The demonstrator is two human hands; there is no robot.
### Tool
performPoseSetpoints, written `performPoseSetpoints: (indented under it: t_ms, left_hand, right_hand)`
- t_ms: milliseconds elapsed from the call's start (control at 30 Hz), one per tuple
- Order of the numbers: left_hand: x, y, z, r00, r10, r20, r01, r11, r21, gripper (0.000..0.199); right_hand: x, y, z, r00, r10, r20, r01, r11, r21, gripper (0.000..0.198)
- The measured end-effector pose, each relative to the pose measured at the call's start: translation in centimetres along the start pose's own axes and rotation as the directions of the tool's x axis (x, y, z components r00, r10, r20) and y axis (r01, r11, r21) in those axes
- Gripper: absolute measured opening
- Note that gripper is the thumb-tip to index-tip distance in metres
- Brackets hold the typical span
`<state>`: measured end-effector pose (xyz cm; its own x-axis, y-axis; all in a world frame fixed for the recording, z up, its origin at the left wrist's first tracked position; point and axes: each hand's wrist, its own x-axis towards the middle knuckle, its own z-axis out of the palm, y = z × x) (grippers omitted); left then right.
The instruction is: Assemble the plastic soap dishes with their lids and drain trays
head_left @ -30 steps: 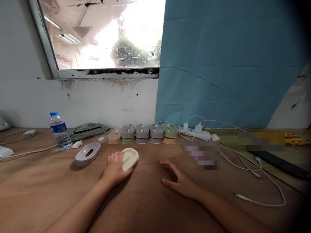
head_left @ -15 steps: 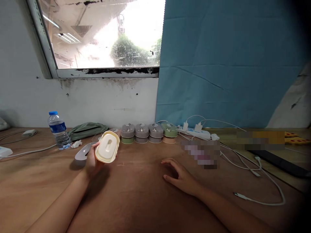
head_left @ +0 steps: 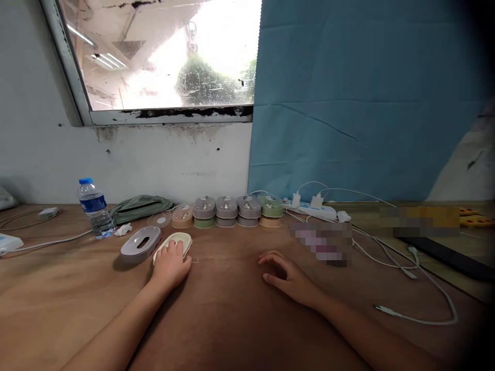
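Head view shows the left hand [head_left: 170, 268] laid over a cream oblong piece [head_left: 186, 240] on the surface [head_left: 216, 314], just beside a grey oval case [head_left: 134, 246] with a slot. Fingers rest across its top, the thumb near its right edge; whether this grip pinches the piece, I cannot tell. The right hand [head_left: 290, 281] holds nothing, its grip spread in a loose curve. A push leftward could knock the piece into the case, since hardly any gap shows between them. Pressing hard on one edge might tip it or make it skid. A strong forward shove could disturb the stacked containers [head_left: 226, 207] beyond.
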<state>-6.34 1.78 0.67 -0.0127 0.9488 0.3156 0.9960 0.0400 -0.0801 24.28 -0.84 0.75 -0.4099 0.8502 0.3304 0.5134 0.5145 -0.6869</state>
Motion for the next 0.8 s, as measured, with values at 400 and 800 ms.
performPoseSetpoints:
  t_ms: [400, 800]
  left_hand:
    - [2.1, -1.9, 1.3, 0.993, 0.043, -0.111, -0.034, 0.997, 0.075, 0.033]
    - [7.8, -2.6, -0.8, 0.979, -0.185, -0.086, 0.165, 0.967, -0.195, 0.056]
  right_hand:
    - [-0.2, 0.1, 0.1, 1.0, 0.016, -0.001, -0.016, 1.0, -0.012, 0.022]
    - [-0.1, -0.3, -0.1, 0.998, -0.062, -0.007, 0.062, 0.998, 0.01, 0.016]
